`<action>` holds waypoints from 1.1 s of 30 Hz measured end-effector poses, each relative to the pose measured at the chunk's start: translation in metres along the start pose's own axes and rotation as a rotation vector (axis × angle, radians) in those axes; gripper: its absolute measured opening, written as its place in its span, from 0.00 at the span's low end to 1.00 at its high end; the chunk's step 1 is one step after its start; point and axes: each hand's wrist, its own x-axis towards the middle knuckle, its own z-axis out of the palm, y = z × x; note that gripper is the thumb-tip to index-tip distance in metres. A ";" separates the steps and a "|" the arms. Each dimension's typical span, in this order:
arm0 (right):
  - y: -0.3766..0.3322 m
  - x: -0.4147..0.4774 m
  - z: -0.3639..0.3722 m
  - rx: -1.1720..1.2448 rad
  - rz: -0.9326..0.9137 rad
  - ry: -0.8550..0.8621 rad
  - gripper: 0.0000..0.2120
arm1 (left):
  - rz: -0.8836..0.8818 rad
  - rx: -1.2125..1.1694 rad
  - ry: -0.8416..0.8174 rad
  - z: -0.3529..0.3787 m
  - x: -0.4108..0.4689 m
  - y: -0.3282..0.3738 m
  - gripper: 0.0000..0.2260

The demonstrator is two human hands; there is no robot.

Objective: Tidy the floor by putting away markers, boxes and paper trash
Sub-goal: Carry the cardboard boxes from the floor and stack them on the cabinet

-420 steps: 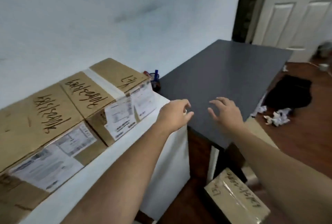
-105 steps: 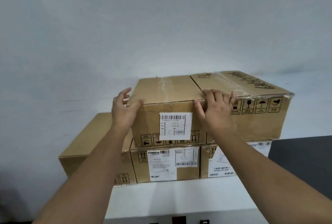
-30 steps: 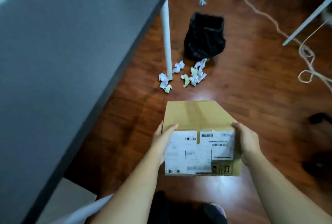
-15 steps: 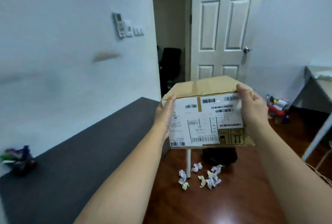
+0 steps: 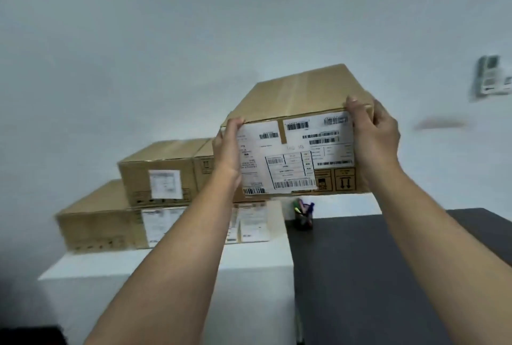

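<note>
I hold a cardboard box point(image 5: 297, 101) with white shipping labels up in the air, tilted slightly. My left hand point(image 5: 228, 152) grips its left side and my right hand point(image 5: 372, 137) grips its right side. To its left and lower stands a stack of cardboard boxes point(image 5: 155, 175) on a white cabinet point(image 5: 171, 264), two on top of a lower row. The held box hangs above and to the right of the stack, partly hiding it. A cup of markers point(image 5: 303, 216) stands below the held box at the back of the dark table.
A dark grey table point(image 5: 388, 275) adjoins the white cabinet on the right. A plain white wall fills the background, with a wall-mounted remote holder point(image 5: 489, 77) at the far right. The floor is out of view.
I have turned left from facing the door and floor to facing the box stack. The box stays in both hands and is raised higher, level with the top of the stack.
</note>
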 end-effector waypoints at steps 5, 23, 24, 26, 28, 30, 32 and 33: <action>-0.014 -0.046 0.183 0.155 -0.016 -0.180 0.34 | 0.124 0.053 0.191 -0.173 0.046 0.058 0.08; 0.016 -0.129 0.557 0.435 0.095 -0.591 0.24 | 0.249 0.266 0.590 -0.490 0.174 0.117 0.09; 0.022 -0.130 0.569 0.434 0.100 -0.607 0.24 | 0.250 0.270 0.603 -0.497 0.180 0.114 0.08; 0.035 -0.131 0.590 0.421 0.115 -0.640 0.25 | 0.230 0.291 0.618 -0.512 0.192 0.107 0.07; 0.049 -0.135 0.606 0.424 0.153 -0.653 0.25 | 0.185 0.327 0.619 -0.527 0.205 0.099 0.10; 0.063 -0.138 0.620 0.414 0.182 -0.646 0.26 | 0.139 0.339 0.607 -0.541 0.218 0.088 0.15; 0.079 -0.142 0.632 0.359 0.200 -0.634 0.27 | 0.090 0.344 0.564 -0.557 0.233 0.072 0.21; 0.087 -0.143 0.637 0.322 0.193 -0.621 0.28 | 0.062 0.335 0.546 -0.564 0.241 0.062 0.23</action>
